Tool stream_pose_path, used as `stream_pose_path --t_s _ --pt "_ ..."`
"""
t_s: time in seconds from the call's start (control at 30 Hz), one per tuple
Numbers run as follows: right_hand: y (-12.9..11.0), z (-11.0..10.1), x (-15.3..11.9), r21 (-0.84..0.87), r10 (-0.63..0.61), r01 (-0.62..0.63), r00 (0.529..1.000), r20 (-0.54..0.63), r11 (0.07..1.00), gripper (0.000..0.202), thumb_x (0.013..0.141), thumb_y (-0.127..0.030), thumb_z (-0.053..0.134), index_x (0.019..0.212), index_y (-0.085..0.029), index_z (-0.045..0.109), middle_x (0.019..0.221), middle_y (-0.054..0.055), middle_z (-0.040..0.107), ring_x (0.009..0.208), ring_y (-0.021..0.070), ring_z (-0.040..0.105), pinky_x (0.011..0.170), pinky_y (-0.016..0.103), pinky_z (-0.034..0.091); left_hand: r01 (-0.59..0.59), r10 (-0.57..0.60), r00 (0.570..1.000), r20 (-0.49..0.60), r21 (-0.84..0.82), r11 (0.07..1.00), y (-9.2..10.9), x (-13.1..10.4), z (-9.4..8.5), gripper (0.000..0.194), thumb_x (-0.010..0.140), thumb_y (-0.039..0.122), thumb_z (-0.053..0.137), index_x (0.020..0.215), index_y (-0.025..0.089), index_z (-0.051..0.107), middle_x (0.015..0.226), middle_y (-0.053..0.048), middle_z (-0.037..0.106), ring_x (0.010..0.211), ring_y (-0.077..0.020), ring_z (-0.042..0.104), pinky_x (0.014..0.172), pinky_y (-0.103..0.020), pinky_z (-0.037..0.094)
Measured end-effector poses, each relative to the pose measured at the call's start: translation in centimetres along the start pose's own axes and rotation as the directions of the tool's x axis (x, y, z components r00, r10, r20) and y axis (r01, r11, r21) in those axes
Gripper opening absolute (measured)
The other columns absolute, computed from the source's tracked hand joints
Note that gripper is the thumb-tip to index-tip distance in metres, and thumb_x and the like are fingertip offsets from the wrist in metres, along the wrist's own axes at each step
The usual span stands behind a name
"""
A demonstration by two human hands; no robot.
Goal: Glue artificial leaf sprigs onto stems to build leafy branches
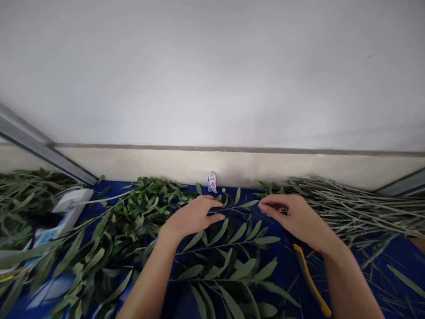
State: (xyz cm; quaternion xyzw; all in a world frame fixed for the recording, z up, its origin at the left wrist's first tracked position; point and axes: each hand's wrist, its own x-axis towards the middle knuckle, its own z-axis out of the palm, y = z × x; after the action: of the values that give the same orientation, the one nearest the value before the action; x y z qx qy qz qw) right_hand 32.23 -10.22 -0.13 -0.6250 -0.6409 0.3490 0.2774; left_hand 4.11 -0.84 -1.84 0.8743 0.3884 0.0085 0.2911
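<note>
My left hand (194, 216) reaches over a leafy green sprig (234, 207) lying on the blue surface, with its thumb and fingers apart around the sprig's left part. To the right of the sprig's tip, my right hand (292, 215) has its thumb and fingertips pinched together. What they hold, if anything, is too small to make out. Below the hands lie more leafy branches (229, 280), roughly side by side. Yellow-handled pliers or cutters (310, 279) rest beside my right forearm, their head partly hidden by it.
Piled green foliage (139, 217) spreads along the left, near a white power strip (73, 201) with a cable. Bare stems (358, 208) form a heap at the right. A small printed tag (212, 182) stands against the pale wall (212, 88) behind the blue surface (282, 261).
</note>
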Motion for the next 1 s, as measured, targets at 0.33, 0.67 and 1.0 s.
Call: stream_pose_path --t_s 0.33,0.67,1.0 --pt "0.8 3.4 0.5 -0.166 0.047 0.024 0.911 0.409 0.986 0.012 0.08 -0.019 0.073 0.091 -0.02 0.079 0.084 0.006 0.075 0.076 0.0219 0.072 0.069 0.03 0.052 0.171 -0.171 0.985 0.008 0.009 0.985 -0.6 -1.1 -1.3 0.05 0.104 0.033 0.039 0.154 0.029 0.04 0.108 -0.011 0.071 0.099 -0.0287 0.069 0.08 -0.032 0.049" --pt "-0.7 -0.7 -1.2 -0.101 -0.102 0.121 0.979 0.176 0.987 0.018 0.087 -0.018 0.064 0.095 -0.028 0.076 0.106 0.001 0.077 0.098 0.0215 0.071 0.088 0.032 0.051 0.17 -0.158 0.982 0.108 -0.118 0.978 -1.6 -2.4 -3.0 0.063 0.104 0.026 0.037 0.164 0.04 0.027 0.146 -0.009 0.063 0.126 -0.0275 0.065 0.086 -0.028 0.052" --pt "-0.9 0.1 -0.7 0.174 -0.069 0.029 0.971 0.227 0.984 0.011 0.09 -0.026 0.068 0.099 -0.027 0.075 0.093 0.0 0.077 0.084 0.0191 0.074 0.074 0.028 0.054 -0.052 0.036 0.991 -0.128 -0.125 0.991 -0.1 -1.5 -2.9 0.039 0.105 0.031 0.044 0.136 0.026 0.066 0.132 -0.008 0.07 0.119 -0.0255 0.065 0.098 -0.032 0.049"
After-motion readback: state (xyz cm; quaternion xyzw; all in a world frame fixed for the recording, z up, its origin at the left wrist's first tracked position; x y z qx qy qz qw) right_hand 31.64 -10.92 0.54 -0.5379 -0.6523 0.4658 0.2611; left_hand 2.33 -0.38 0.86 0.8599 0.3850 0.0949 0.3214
